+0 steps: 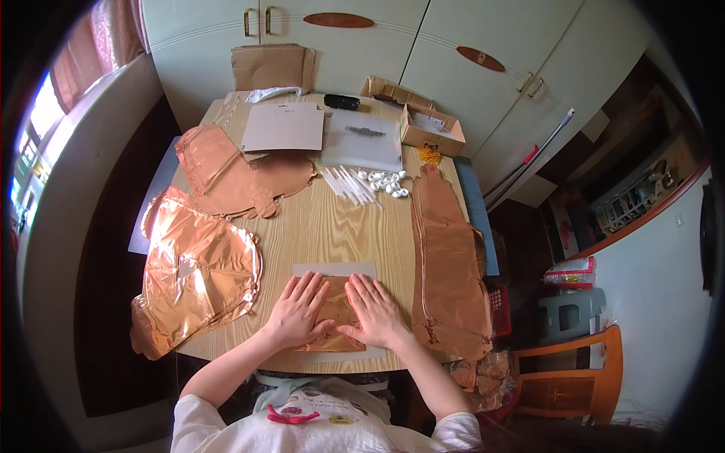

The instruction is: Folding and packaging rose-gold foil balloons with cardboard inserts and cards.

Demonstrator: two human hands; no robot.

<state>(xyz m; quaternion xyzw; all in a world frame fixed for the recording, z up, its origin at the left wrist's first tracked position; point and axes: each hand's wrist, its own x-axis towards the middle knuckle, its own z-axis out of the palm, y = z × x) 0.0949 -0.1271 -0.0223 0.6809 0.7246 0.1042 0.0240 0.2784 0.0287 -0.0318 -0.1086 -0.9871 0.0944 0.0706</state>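
A folded rose-gold foil balloon [337, 302] lies on a pale grey-white sheet of card [336, 268] at the near edge of the wooden table. Pressed flat on its left side is my left hand [299, 309], fingers stretched forward. My right hand [373, 311] rests flat over the right side, its fingers also straight. The two thumbs point toward each other across the foil. Beyond the hands are a bundle of white sticks [350, 186] and several white plastic cups [388, 183].
Flat rose-gold foil balloons lie at left [200, 272], far left [219, 170] and right [445, 264]. Farther back are a white board [283, 127], a clear plastic packet [361, 143], a black object [342, 102] and an open cardboard box [434, 132]. A wooden chair [612, 370] stands at right.
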